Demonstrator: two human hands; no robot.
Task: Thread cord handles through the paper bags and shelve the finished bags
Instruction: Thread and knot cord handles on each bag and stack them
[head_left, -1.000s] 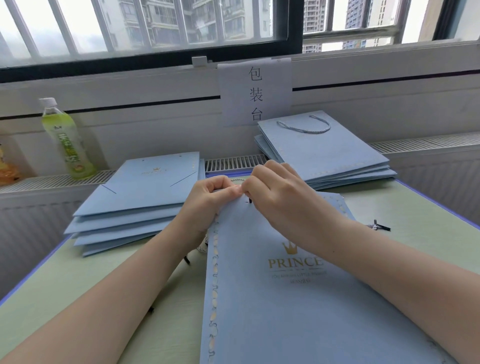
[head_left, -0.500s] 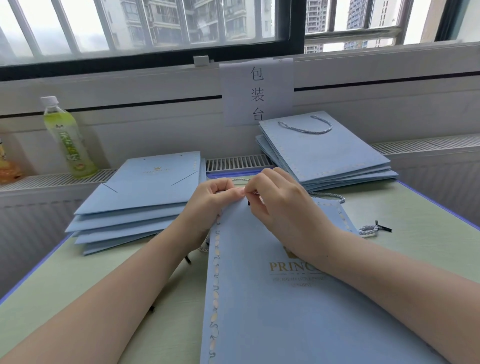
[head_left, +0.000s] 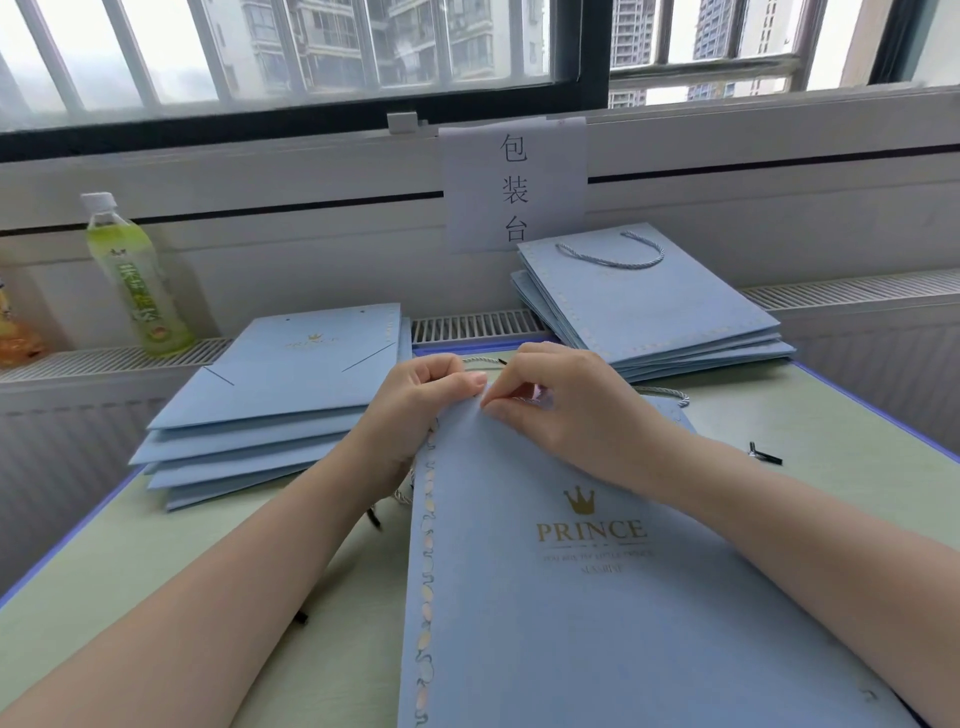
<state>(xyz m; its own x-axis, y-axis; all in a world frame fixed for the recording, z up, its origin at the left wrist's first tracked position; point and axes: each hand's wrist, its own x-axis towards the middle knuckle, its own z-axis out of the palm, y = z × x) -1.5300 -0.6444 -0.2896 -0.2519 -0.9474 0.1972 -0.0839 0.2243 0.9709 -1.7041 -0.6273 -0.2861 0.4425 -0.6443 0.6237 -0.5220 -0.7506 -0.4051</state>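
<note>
Head view, lower centre of the frame: a flat blue paper bag (head_left: 597, 597) printed with a gold crown and "PRINCE" lies on the pale green table (head_left: 156, 597), its top edge pointing away toward the middle of the picture. Both forearms reach in from the bottom corners and meet at that top edge. The left hand (head_left: 415, 410) has its fingers curled, thumb pressed down on the bag's upper left corner. The right hand (head_left: 566, 410) pinches with thumb and forefinger at the same spot, tip to tip with the left thumb (whether the cord itself sits in that pinch cannot be told). A twisted cord (head_left: 667, 394) shows just beyond the hands, looping out to the right across the bag's far edge. Another cord's black tip (head_left: 764, 456) lies on the table at the right. Left of centre sits a fanned stack of unthreaded bags (head_left: 280, 395). Upper right of centre, a stack of finished bags (head_left: 649, 312) rests with a cord handle on top. At the far left stands a green drink bottle (head_left: 132, 280); a paper sign (head_left: 514, 182) hangs below the window.
</note>
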